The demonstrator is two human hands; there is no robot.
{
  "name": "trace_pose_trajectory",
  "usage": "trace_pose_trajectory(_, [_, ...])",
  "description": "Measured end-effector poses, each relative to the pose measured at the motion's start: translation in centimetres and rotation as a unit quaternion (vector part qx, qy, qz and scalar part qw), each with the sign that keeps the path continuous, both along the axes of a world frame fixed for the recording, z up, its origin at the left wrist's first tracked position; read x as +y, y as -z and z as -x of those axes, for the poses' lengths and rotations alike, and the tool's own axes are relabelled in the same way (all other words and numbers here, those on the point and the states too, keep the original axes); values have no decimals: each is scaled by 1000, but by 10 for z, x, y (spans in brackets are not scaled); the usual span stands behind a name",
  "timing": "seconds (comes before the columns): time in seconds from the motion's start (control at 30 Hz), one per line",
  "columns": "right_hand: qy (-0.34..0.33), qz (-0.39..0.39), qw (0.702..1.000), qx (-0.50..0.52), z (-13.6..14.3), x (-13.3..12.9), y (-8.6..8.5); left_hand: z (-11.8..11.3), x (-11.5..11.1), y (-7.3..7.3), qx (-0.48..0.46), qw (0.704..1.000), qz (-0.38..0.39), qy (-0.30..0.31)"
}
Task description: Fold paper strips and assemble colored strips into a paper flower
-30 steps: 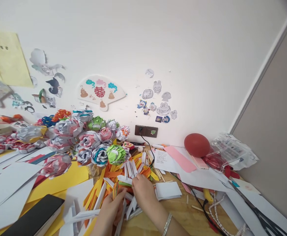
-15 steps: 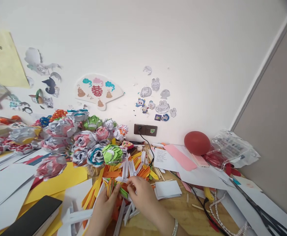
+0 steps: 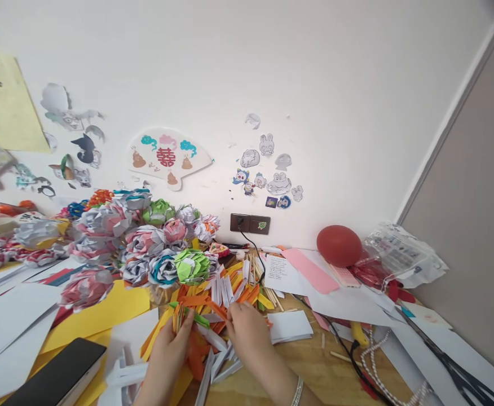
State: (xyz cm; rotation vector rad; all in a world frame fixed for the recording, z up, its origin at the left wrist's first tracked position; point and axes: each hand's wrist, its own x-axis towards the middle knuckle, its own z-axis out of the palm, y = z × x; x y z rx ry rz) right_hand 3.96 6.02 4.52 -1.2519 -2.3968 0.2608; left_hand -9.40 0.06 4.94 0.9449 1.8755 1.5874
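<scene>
My left hand (image 3: 168, 349) is closed around a small bundle of folded paper strips (image 3: 180, 314), with orange, yellow and green edges showing above the thumb. To its right, my right hand (image 3: 247, 334) is closed, its fingertips on an orange folded paper strip (image 3: 218, 309). Between the two hands a green strip (image 3: 201, 320) lies slanted. Around and beneath them spreads a heap of orange, yellow and white folded strips (image 3: 225, 287). White strips (image 3: 225, 369) lie on the wooden table (image 3: 289, 372) below my right hand.
Many-petalled paper flowers (image 3: 145, 242) stand behind on the left. A black-topped box (image 3: 56, 372) rests on yellow paper at front left. To the right are folded white sheets (image 3: 290, 326), a red balloon (image 3: 339, 246), a black cable (image 3: 257, 251), beads (image 3: 376, 361) and scissors (image 3: 454, 361).
My hands have moved apart: the left slightly leftward with the bundle, the right a little rightward. An orange strip now shows at my right fingertips.
</scene>
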Motion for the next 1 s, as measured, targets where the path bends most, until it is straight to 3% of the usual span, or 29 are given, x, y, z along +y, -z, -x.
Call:
trace_pose_trajectory(0.07, [-1,27,997,68,-3,1,-4,0,0,-1,14,1000,3,9])
trace_pose_trajectory(0.23, [-82,89,976,180,-6,-1,-10,-3,3,7,37,997,-15,71])
trace_pose_trajectory(0.4, [-106,17,986,129,-2,-8,-10,-5,4,15,50,993,-24,99])
trace_pose_trajectory(0.63, [-121,-55,989,65,1,-13,-11,-6,3,14,72,992,-13,107])
trace_pose_trajectory(1.0, [-186,-17,978,89,-5,-11,-15,-14,0,-1,3,997,-13,79])
